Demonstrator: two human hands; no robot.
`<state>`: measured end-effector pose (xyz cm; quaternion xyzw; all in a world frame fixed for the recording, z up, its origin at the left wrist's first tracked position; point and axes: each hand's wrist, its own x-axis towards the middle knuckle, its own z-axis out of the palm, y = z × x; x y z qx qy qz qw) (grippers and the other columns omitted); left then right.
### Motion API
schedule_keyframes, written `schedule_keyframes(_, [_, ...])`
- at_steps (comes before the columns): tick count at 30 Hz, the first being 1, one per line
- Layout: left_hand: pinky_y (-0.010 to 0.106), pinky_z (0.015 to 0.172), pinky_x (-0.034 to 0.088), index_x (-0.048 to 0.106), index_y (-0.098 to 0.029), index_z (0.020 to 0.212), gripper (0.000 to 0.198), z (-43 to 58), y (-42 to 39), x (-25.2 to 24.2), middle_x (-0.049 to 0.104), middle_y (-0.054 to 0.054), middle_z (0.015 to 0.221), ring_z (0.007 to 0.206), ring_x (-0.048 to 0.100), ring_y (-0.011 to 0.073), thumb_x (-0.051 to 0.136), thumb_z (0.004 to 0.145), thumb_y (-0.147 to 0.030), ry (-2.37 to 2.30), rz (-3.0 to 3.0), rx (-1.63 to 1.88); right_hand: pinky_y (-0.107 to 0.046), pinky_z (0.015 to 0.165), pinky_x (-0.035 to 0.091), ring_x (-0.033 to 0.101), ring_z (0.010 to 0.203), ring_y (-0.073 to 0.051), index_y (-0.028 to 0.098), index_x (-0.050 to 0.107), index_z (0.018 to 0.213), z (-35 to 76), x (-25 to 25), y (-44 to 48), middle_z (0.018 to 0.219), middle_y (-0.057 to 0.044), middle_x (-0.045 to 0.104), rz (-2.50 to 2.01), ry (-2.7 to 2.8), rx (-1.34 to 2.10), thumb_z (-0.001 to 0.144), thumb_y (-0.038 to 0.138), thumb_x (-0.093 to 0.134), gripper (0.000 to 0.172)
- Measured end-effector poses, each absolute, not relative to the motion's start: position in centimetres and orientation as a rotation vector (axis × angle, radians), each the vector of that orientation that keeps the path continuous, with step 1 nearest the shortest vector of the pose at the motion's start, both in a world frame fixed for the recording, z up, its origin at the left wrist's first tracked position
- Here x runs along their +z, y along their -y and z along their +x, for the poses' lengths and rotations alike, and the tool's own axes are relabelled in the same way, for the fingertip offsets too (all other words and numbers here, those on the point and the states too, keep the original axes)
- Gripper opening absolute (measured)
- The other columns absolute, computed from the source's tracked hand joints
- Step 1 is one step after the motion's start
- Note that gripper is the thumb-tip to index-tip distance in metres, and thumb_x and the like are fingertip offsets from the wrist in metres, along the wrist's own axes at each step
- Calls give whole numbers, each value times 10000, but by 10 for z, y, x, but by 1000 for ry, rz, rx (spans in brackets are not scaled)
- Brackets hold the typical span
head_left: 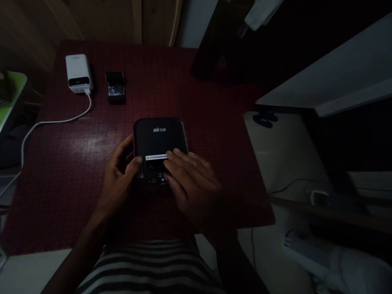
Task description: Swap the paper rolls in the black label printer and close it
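Dim room, single overhead view. A black box (159, 151) sits flat near the middle of the worktop (76, 163), which is covered in a dark red patterned cloth. Left hand (118, 175) braces the box's left side, thumb hooked onto the top face, fingers curled against the edge — clamped on it loosely, it seems. Right hand (191, 183) lies flat over the near right part, fingers together and stretched out, tips touching a yellow-and-white label strip (156, 157) beside a small panel of markings. Judgement: the step in hand looks like steadying the box while pressing or feeling at that front panel; any further move there would call for a firm left brace so the box does not slide on the cloth. Too dark to read the panel. At the far left of the worktop stands a white power bank (78, 72) with a white cable (55, 121) running off the left edge; just beside it, apart, a small black pack (115, 86). Pale floor to the right, a white shelf edge above it — wooden wall behind.
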<state>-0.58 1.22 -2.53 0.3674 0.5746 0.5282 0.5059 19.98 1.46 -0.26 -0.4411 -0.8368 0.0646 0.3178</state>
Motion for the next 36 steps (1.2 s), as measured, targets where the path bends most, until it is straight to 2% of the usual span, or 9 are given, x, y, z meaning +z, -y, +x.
schedule_keyframes(3, [472,1164,683,765,-300,1579,612,-7,-3,-27,798,92,1571,1454,768,369,873,1017,-517,-1348,771,1277,-487,1222,652,825,1401,-262,220,771,1445,203,-9,-8,1449,-101,877,-1165,2106,221,1170,142,615,325])
schedule_keyframes(6, [416,1146,682,767,-356,1589,594,-11,7,-26,763,57,1632,1537,712,358,879,1011,-435,-1327,784,1252,-496,1219,647,829,1383,-257,252,749,1476,209,-15,1,1436,-90,882,-1206,1944,239,1150,134,650,361])
schedule_keyframes(11, [345,1012,717,817,-374,1531,564,-10,10,-19,754,40,1640,1615,639,380,874,971,-345,-1459,870,1221,-483,1105,700,867,1245,-258,301,771,1450,219,-22,9,1323,-61,909,-1237,1755,225,1094,100,713,412])
schedule_keyframes(20, [376,1113,689,780,-365,1565,552,-2,8,-11,778,46,1598,1476,750,323,824,1015,-338,-1445,844,1199,-474,1021,717,878,1133,-261,300,809,1346,225,-30,4,1223,-56,919,-1280,1685,271,1099,150,709,306])
schedule_keyframes(26, [411,1130,688,782,-347,1563,571,2,6,-15,777,49,1604,1453,767,327,800,995,-290,-1435,824,1242,-478,1028,707,879,1118,-260,301,820,1308,223,-26,1,1206,-45,922,-1289,1729,297,1120,160,683,273])
schedule_keyframes(30, [380,1173,654,761,-360,1597,575,-1,9,-27,751,24,1649,1501,738,300,784,1027,-296,-1428,881,1286,-456,1018,701,874,1123,-254,282,814,1295,224,-15,-9,1211,-54,921,-1283,1798,221,1120,120,684,271])
schedule_keyframes(34, [358,1142,655,760,-360,1598,559,-6,11,-37,749,22,1654,1476,750,286,802,1041,-342,-1376,1000,1330,-458,1105,664,855,1215,-255,228,824,1300,213,0,-42,1278,-85,917,-1146,2039,225,1157,77,627,286])
schedule_keyframes(36, [372,1143,653,762,-349,1595,543,-8,10,-40,763,35,1632,1459,760,290,804,1055,-379,-1343,1054,1356,-477,1103,644,839,1229,-278,203,836,1290,200,8,-64,1306,-113,908,-1136,2250,291,1159,66,601,302])
